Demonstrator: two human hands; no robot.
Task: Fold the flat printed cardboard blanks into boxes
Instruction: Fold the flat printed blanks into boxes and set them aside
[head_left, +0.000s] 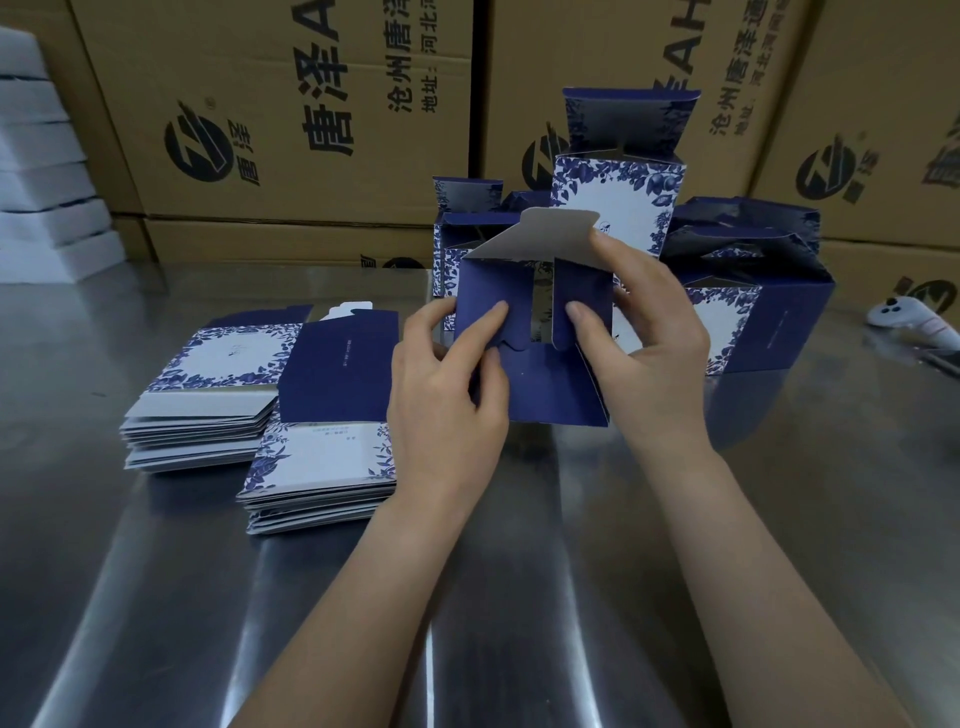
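Navy box (550, 384) gripped by left hand (447, 395) and right hand (649, 343), index fingers (491, 314) pressing side flaps (493, 280) inward, tuck flap (540, 236) upright beyond.

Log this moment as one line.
phase: folding flaps | left hand: grips box | right hand: grips box | blanks: two stacks on table
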